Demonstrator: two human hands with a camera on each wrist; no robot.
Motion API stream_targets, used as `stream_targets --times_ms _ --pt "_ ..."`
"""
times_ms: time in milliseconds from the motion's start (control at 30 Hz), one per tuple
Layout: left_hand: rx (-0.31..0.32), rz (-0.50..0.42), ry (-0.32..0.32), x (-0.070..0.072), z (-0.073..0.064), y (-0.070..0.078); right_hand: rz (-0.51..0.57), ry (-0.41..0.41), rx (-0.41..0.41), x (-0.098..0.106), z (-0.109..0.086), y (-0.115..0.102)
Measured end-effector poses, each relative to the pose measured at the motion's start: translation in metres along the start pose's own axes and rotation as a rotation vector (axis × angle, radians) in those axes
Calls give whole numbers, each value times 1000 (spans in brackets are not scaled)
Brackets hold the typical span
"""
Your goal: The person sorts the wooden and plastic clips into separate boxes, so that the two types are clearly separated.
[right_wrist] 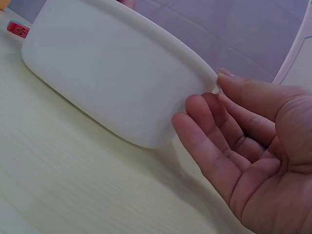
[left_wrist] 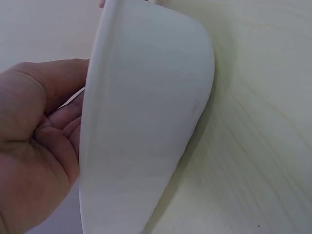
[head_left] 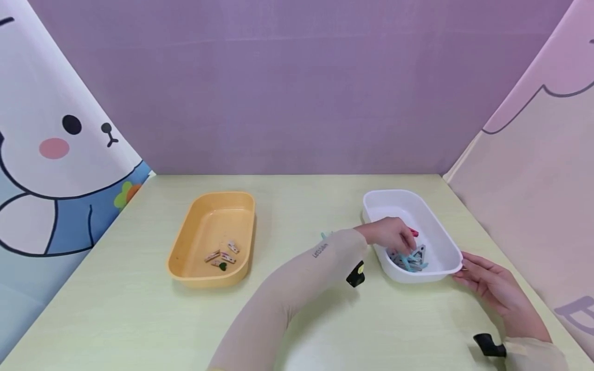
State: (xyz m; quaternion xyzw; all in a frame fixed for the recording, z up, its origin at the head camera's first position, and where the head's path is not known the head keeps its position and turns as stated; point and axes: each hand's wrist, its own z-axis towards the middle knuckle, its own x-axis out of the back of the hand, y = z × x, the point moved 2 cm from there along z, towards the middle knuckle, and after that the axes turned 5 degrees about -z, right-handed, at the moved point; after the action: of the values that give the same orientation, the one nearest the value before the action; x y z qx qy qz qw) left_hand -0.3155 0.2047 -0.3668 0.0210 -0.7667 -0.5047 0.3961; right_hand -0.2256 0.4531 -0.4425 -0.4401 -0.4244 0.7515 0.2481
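In the head view my left hand (head_left: pixel 393 235) reaches into the white tray (head_left: pixel 436 226), fingers curled down over a pile of grey and teal clothespins (head_left: pixel 408 263). A red clothespin (head_left: pixel 414 232) shows just beyond those fingers. The left wrist view has the left hand (left_wrist: pixel 39 112) behind the tray wall (left_wrist: pixel 141 97), which hides its fingertips; I cannot tell if they pinch a clothespin. My right hand (head_left: pixel 489 283) holds the tray's near right corner. In the right wrist view its thumb (right_wrist: pixel 253 95) lies at the rim with the fingers below.
To the left stands a yellow tray (head_left: pixel 211 281) with several small wooden clothespins (head_left: pixel 227 257), one bearing a dark green piece (head_left: pixel 223 266). A teal clothespin (head_left: pixel 323 235) shows partly behind the left forearm. Another red clothespin (right_wrist: pixel 18 29) lies beside the white tray.
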Motion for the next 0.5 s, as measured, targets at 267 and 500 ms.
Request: stream_targets --times_ms 267,500 --pt "31 132 20 -4 1 3 13 -17 -2 0 0 0" --pt "-20 93 39 -3 -2 2 14 -14 5 -2 0 0"
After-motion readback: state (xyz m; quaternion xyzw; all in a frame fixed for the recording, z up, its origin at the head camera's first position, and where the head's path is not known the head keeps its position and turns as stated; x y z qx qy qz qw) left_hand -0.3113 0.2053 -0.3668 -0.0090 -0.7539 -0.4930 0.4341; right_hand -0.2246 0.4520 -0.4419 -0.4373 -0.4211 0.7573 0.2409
